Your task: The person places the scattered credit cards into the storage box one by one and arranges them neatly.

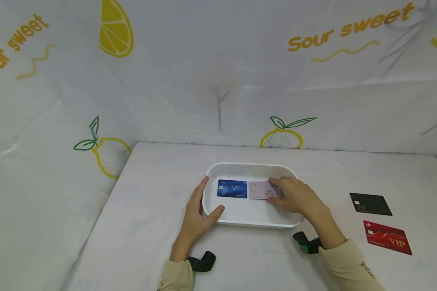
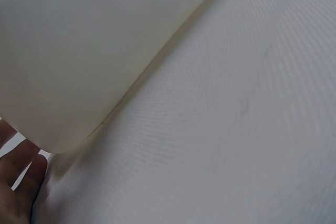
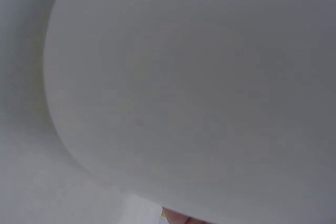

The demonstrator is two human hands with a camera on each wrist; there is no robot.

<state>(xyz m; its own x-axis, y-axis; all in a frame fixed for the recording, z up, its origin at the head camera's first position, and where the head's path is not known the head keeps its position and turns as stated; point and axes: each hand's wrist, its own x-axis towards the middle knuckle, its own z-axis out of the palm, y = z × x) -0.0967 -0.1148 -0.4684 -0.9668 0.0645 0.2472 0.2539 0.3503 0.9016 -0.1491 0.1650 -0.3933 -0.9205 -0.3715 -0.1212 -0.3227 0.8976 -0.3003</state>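
A white tray (image 1: 236, 215) stands on the table, with a blue VIP card (image 1: 232, 188) lying flat inside it. My left hand (image 1: 197, 216) holds the tray's left end, thumb over the near rim and fingers along the outer side. To the right of the blue card is a pink VIP card (image 1: 258, 190), pinched by my right hand (image 1: 295, 196) between thumb and fingers, its right end partly covered. The left wrist view shows the tray's outer wall (image 2: 94, 51) above several fingers (image 2: 31, 179). Mostly tray wall (image 3: 184, 87) fills the right wrist view.
Right of the tray, a black VIP card (image 1: 370, 204) and a red VIP card (image 1: 387, 237) lie on the white table (image 1: 138, 226). A white cloth (image 1: 175, 101) with lemon prints rises behind the table's back edge.
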